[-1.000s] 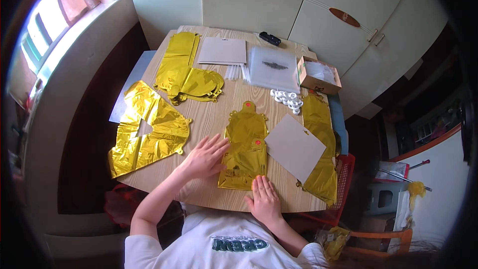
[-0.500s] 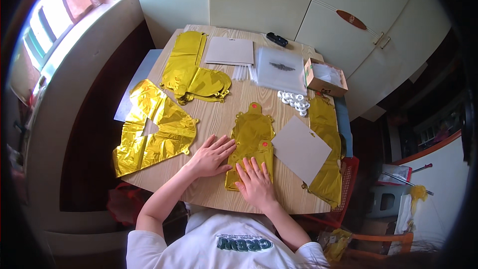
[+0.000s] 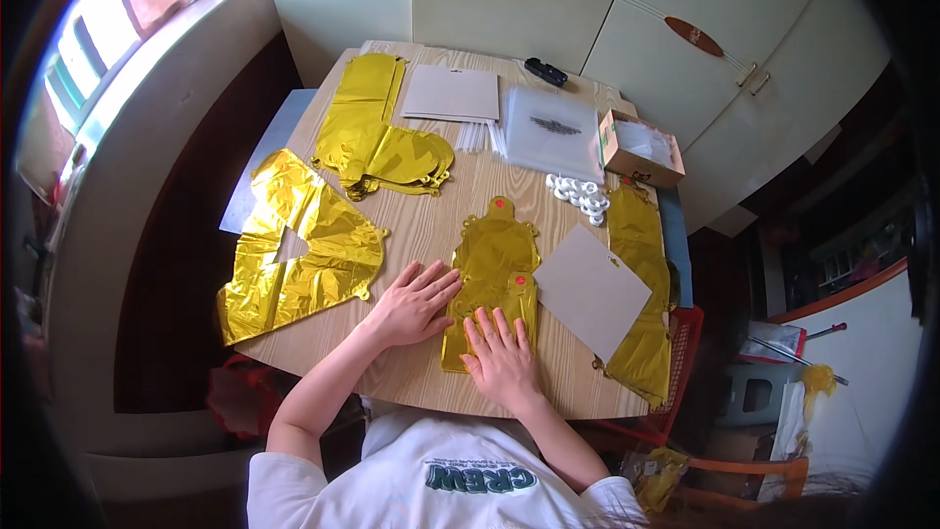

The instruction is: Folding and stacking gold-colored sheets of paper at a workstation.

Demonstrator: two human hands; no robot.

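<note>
A folded gold foil balloon (image 3: 496, 250) lies flat on the wooden table in front of me, with a red dot on its top tab and another lower down at its right. My right hand (image 3: 501, 362) rests palm down on its near part, fingers spread. Beside its left edge, my left hand (image 3: 415, 306) lies flat, fingertips touching the foil. Neither hand grips anything. Close to the balloon's right side is a grey-white card (image 3: 594, 292) with a small slot, turned cornerwise and partly covering another folded gold foil balloon (image 3: 636, 235).
An unfolded gold foil balloon (image 3: 328, 269) lies at the left, with a gold stack (image 3: 357, 113) beyond it. Farther back are cards (image 3: 450, 95), white straws (image 3: 480, 138), clear bags (image 3: 550, 137), white rings (image 3: 580, 198), an open box (image 3: 641, 152) and a black object (image 3: 544, 72).
Both hands stay almost where they were on and beside the folded balloon. The view has shifted very slightly.
</note>
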